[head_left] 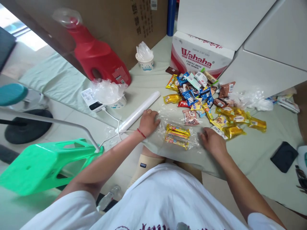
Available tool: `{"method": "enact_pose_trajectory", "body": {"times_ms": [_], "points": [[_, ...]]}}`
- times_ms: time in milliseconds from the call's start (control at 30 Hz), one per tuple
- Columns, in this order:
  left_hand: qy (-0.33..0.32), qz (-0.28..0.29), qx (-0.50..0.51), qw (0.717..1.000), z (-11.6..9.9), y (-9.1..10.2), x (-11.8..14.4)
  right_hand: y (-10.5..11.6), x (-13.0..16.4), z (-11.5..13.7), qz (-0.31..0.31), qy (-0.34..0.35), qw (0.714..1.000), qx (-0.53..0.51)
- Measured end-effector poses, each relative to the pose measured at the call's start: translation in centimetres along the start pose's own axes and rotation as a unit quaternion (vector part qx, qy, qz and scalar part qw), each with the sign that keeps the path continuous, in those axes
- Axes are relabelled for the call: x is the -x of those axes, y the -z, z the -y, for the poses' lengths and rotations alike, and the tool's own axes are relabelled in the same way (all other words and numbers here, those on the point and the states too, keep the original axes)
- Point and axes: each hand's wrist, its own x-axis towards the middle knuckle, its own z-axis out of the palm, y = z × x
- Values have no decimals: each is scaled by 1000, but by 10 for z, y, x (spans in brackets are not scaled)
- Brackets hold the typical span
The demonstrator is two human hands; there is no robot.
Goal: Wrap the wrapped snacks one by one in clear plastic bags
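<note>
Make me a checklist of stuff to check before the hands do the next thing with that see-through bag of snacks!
1. Both hands on the clear bag: ok, the left hand presses its left edge and the right hand its right edge.
2. Snacks inside the bag: ok, yellow bars show through the plastic.
3. Bag lying flat on the table: ok.
4. Bag mouth open or sealed: cannot tell.
5. More snacks close by: ok, the snack pile lies just behind the bag.
6. White roll out of the way: not ok, it lies beside the left hand.
</note>
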Motion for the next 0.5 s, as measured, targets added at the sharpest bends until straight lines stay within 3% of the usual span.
{"method": "enact_pose_trajectory", "body": {"times_ms": [133,233,300,367,433,500], "points": [[20,-80,38,996,0,12,8,15,-26,23,-116,111,987,14],[12,-216,69,974,-5,30,26,14,-55,49,-91,178,980,0],[-23,-269,86,959,-11,38,48,10,-72,66,-50,187,981,10],[-120,-223,95,963,-18,37,74,7,-86,79,-18,183,982,31],[-248,-113,96,957,-27,27,98,6,-97,86,13,168,985,44],[-312,-15,74,947,-37,12,113,5,-105,90,49,151,986,43]]}}
